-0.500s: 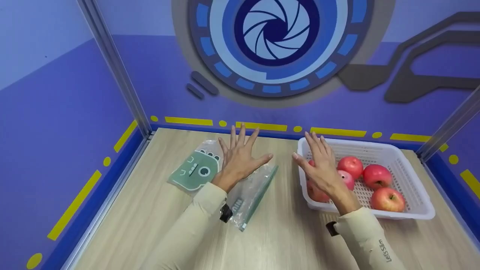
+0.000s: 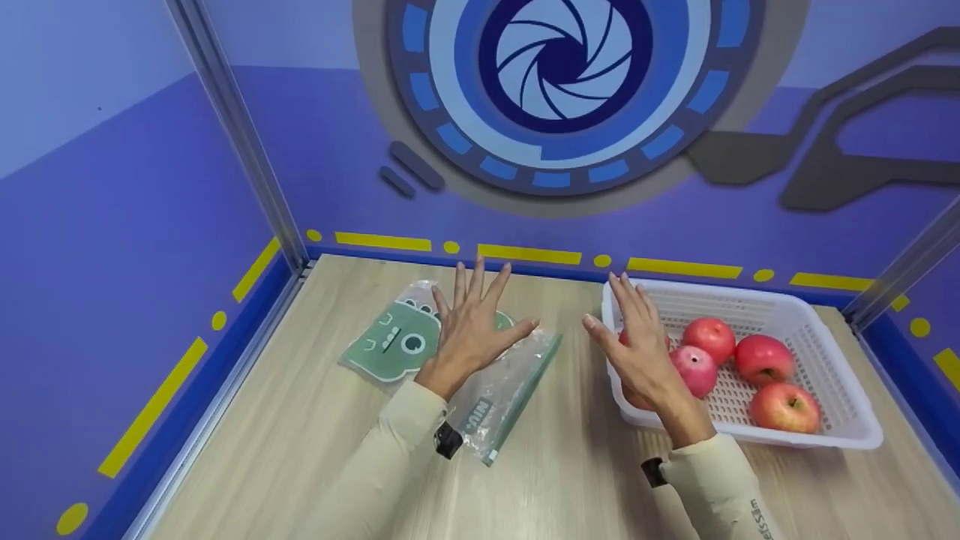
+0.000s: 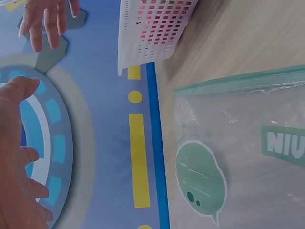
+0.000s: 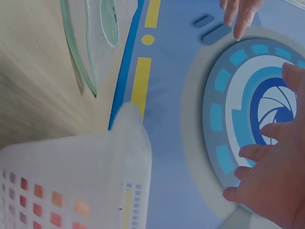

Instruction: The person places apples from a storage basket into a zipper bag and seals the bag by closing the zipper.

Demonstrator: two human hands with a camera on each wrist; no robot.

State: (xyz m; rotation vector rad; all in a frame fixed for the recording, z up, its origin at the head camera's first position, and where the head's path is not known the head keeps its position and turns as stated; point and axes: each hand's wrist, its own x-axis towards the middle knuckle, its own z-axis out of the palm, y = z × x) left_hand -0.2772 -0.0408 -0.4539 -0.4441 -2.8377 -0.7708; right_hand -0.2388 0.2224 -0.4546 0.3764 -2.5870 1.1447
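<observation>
My left hand (image 2: 472,334), fingers spread, hovers over a clear zip bag (image 2: 510,375) with a green cartoon print. In the left wrist view the bag (image 3: 243,143) lies flat on the table, its green zip strip along one edge. Over the left end of a white plastic basket (image 2: 840,375) is my right hand (image 2: 641,349), its fingers extended and holding nothing. Several red apples (image 2: 785,408) sit in the basket; my right hand and forearm partly hide some of them. The right wrist view shows the basket wall (image 4: 62,162) below that hand.
A wooden-looking table (image 2: 285,450) carries the bag and the basket. Behind it rises a blue-purple wall (image 2: 315,165) with a round printed emblem. Metal posts (image 2: 240,135) stand at the corners, and side panels border the table.
The view has shifted slightly, so the bag and basket appear a little further right and lower. Both hands keep their spread pose, with only slight movement.
</observation>
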